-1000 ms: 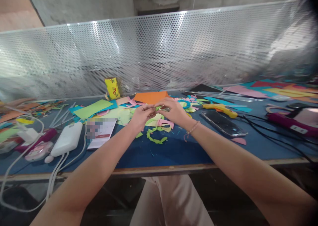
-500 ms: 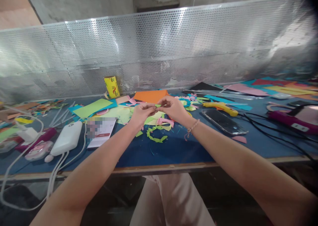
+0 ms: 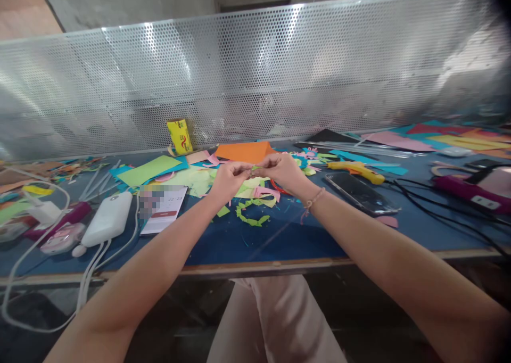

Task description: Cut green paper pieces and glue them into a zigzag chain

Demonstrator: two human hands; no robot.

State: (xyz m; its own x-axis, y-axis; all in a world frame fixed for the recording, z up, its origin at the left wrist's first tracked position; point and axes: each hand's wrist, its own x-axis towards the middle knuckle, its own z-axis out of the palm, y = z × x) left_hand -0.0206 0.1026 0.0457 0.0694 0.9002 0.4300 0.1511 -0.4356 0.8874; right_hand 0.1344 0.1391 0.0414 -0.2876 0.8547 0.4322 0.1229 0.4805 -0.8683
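My left hand [image 3: 228, 179] and my right hand [image 3: 282, 172] meet above the middle of the blue table [image 3: 279, 240]. The fingers of both pinch a small piece of paper [image 3: 254, 167] stretched between them; its shape is too small to make out. Under the hands lie light green and pink paper scraps [image 3: 255, 190] and a curled green strip [image 3: 249, 217]. A bead bracelet sits on my right wrist [image 3: 312, 200]. An orange sheet [image 3: 244, 151] lies just beyond the hands.
A phone [image 3: 360, 193] and a yellow glue gun [image 3: 357, 170] lie right of the hands. A white power bank [image 3: 107, 220] with cables, a card [image 3: 163, 214] and a green sheet [image 3: 149, 171] lie left. A perforated metal screen [image 3: 255, 75] closes the back.
Both hands have stayed together on the small paper piece, shifting slightly up and away. A red loop under the right hand now shows.
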